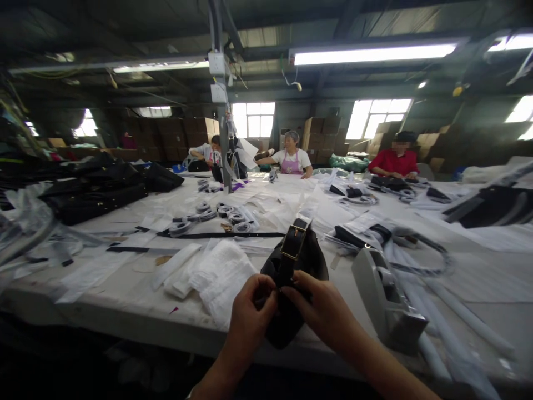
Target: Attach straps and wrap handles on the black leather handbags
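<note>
A black handbag (287, 325) stands at the front edge of the table, one narrow side towards me. Down that side runs a black strap (286, 269) with a gold-coloured buckle (295, 242) near its top. My left hand (253, 305) is closed in a pinch beside the lower part of the strap; what lies between its fingertips is too small to make out. From the other side, my right hand (318, 303) grips the strap below the buckle, thumb and fingers closed. The bag's far side is hidden.
White wrapping sheets (225, 272) lie to the left, and a grey tape dispenser (385, 300) stands close on the right. Wrapped straps (237, 216) lie beyond. Black bags (100, 189) are piled at left. A post (225, 139) rises from the table; several co-workers sit opposite.
</note>
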### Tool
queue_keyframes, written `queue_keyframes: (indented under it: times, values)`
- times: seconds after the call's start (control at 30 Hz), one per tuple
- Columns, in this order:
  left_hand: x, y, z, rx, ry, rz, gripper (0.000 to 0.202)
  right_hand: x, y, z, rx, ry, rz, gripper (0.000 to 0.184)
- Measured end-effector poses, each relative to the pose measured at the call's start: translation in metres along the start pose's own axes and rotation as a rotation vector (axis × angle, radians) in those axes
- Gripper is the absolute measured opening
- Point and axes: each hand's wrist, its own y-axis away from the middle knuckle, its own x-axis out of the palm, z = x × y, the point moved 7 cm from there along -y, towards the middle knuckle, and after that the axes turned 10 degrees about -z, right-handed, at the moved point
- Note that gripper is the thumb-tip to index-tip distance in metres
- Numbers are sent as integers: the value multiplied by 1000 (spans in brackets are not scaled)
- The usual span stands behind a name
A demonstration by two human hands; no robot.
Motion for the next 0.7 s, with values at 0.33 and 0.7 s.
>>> queue_keyframes:
  times: [0.33,0.7]
  values:
    - [14,-8,-25,579,-167,-320,29,-28,-18,22,53,-175,-213,22]
    - [33,-43,-78,193,4,114,50,-68,-18,-28,287,-767,-265,50]
